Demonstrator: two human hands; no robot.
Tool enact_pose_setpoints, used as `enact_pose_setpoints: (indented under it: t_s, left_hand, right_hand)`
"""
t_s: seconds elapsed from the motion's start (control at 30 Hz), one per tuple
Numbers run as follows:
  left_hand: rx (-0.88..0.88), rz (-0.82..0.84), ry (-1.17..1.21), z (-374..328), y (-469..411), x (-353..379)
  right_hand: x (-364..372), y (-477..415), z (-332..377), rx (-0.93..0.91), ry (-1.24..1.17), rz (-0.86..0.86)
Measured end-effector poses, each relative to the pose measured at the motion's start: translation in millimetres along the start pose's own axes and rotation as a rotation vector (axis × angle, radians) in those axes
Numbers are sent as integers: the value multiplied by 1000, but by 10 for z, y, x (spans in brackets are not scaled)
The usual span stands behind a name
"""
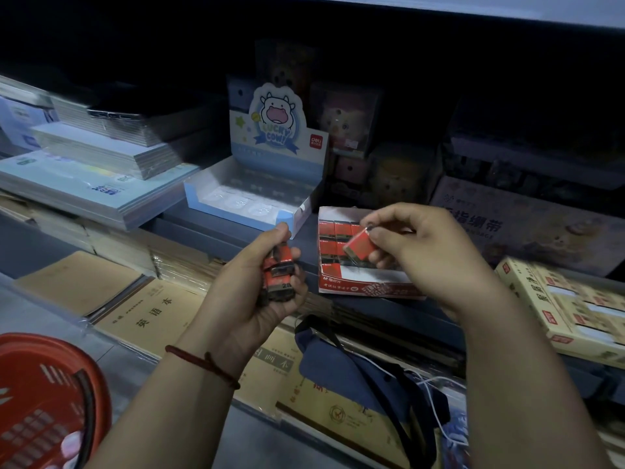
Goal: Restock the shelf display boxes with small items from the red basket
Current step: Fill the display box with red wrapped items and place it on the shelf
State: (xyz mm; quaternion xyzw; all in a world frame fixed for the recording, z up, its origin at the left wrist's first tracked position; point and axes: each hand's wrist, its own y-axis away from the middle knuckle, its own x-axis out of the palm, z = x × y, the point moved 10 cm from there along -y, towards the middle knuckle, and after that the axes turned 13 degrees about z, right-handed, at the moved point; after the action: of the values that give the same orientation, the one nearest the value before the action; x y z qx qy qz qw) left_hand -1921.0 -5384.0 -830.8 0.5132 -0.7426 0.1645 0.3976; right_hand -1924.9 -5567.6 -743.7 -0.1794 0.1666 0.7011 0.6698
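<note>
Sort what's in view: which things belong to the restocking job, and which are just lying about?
Job: red basket, red display box, small red packs in the left hand, a single pack pinched by the right hand.
Lying about: notebooks, blue bag, paper stacks.

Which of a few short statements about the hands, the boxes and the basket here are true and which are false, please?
1. The right hand pinches one red packet. True.
2. The left hand is empty. False: it grips a stack of red packets.
3. The red basket is at the lower left. True.
4. The Lucky Cow box stands right of the red display box. False: it stands to its left.
</note>
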Motion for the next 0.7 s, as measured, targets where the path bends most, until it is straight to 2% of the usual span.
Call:
enact_pose_setpoints:
  t_s: [0.07, 0.2, 0.5, 0.7]
  left_hand:
    - [-5, 4, -2, 11, 1, -2]
    - [-7, 11, -3, 23, 0, 6]
    - [14, -1, -20, 24, -22, -16]
    - [9, 49, 10, 26, -31, 19]
  right_hand:
    - [10, -12, -47, 29, 163, 44]
    - [158, -70, -128, 59, 278, 114]
    - [140, -75, -115, 84, 313, 40]
    - [160, -102, -122, 97, 329, 20]
